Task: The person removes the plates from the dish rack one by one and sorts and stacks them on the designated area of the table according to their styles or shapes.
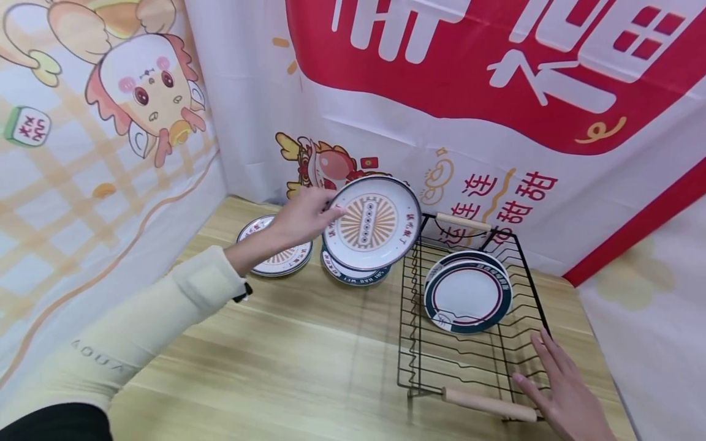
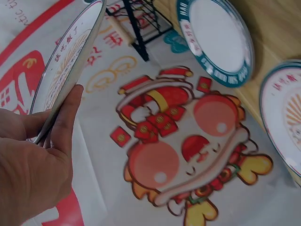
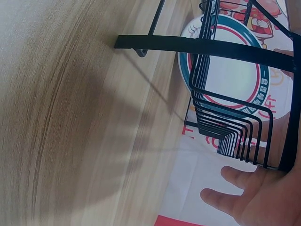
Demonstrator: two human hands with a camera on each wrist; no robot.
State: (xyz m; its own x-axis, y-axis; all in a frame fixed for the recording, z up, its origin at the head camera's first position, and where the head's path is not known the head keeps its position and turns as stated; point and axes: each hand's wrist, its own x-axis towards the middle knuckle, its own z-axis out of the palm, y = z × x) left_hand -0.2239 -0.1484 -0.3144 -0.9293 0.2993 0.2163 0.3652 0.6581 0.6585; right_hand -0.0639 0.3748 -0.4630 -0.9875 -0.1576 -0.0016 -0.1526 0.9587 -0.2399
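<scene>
In the head view my left hand [image 1: 309, 214] grips a white plate [image 1: 372, 223] by its left edge. The plate is tilted up, its orange sunburst print facing me; in the left wrist view the plate [image 2: 70, 61] shows nearly edge-on, pinched between thumb and fingers. Below it on the table sits a green-rimmed plate [image 1: 355, 275], partly hidden. My right hand [image 1: 573, 392] is at the near right corner of a black wire dish rack [image 1: 408, 331], fingers spread and fairly straight along its side. Green-rimmed plates [image 1: 469, 297] stand leaning in the rack.
Left of the raised plate, a stack of sunburst plates [image 1: 287, 260] lies on the wooden table [image 1: 276, 361]. The rack has wooden handles at its near end [image 1: 488, 404] and far end [image 1: 463, 222]. Printed cloth [image 1: 248, 122] hangs behind the table.
</scene>
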